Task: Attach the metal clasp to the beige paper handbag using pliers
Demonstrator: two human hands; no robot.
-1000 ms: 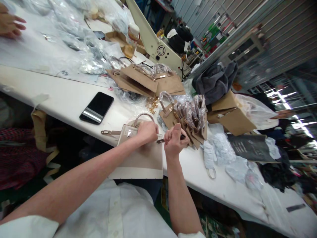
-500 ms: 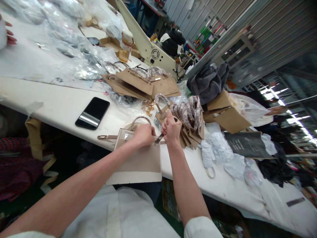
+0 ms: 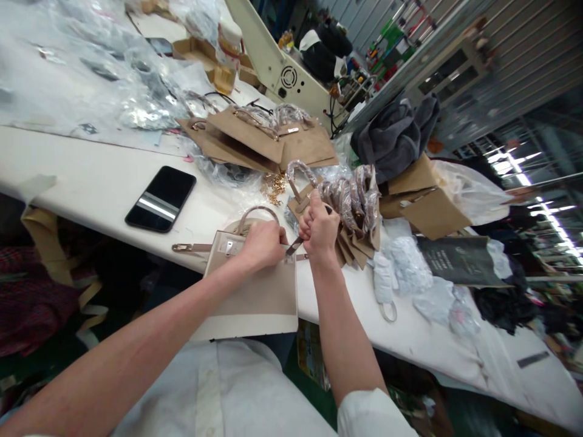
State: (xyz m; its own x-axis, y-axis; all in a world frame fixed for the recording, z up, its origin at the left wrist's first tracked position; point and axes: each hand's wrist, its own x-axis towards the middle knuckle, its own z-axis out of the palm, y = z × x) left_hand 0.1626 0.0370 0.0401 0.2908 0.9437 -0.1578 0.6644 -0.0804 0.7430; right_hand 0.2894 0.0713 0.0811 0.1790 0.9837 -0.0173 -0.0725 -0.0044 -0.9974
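A beige handbag [image 3: 255, 297] with a cream bottom band lies flat at the near table edge, its handle arching away from me. My left hand [image 3: 260, 244] is closed and presses on the bag's top flap beside the metal clasp. My right hand [image 3: 319, 227] is a fist wrapped round a thin dark tool [image 3: 294, 246] whose tip touches the bag's strap near my left hand. A strap with a gold end [image 3: 191, 247] sticks out to the bag's left.
A black phone [image 3: 160, 198] lies left of the bag. Behind are stacked tan bags [image 3: 259, 142], a bundle of wrapped handles [image 3: 353, 200], small gold fittings [image 3: 273, 188], a white machine arm [image 3: 282, 67], grey cloth [image 3: 394, 136], a dark booklet [image 3: 455, 261] and plastic wraps.
My right hand rose from the bag's right edge and now holds the tool more upright against the strap. The view swung, and another person's hand at top left is out of sight.
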